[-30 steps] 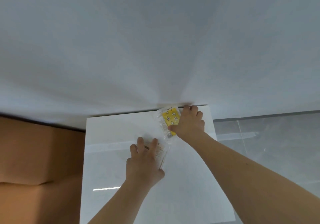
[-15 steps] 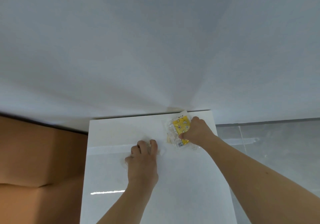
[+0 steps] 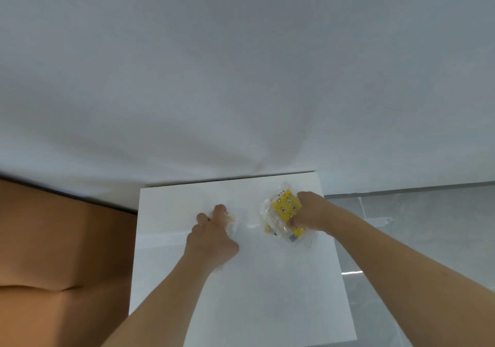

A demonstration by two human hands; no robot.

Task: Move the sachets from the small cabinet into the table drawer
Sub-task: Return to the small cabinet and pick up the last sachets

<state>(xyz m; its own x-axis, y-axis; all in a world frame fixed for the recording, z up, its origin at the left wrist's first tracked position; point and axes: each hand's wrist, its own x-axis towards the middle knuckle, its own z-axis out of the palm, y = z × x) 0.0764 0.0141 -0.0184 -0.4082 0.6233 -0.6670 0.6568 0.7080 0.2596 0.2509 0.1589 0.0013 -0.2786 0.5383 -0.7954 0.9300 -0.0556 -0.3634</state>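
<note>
A small white cabinet (image 3: 267,293) stands below me, and both hands rest on its glossy top. My right hand (image 3: 312,211) grips a clear sachet with a yellow printed label (image 3: 284,208) near the top's far right corner; more clear packets seem bunched under it. My left hand (image 3: 211,239) is curled over a pale clear sachet (image 3: 231,219) near the middle of the top. Most of that sachet is hidden by my fingers. The table drawer is out of view.
A white wall (image 3: 241,78) rises right behind the cabinet. An orange-brown surface (image 3: 59,253) adjoins the cabinet on the left. Grey tiled floor (image 3: 428,239) lies to the right.
My left hand has closed its fingers over the pale sachet and slid left. My right hand has turned onto the yellow sachet's right side, gathering it up. The view has shifted slightly.
</note>
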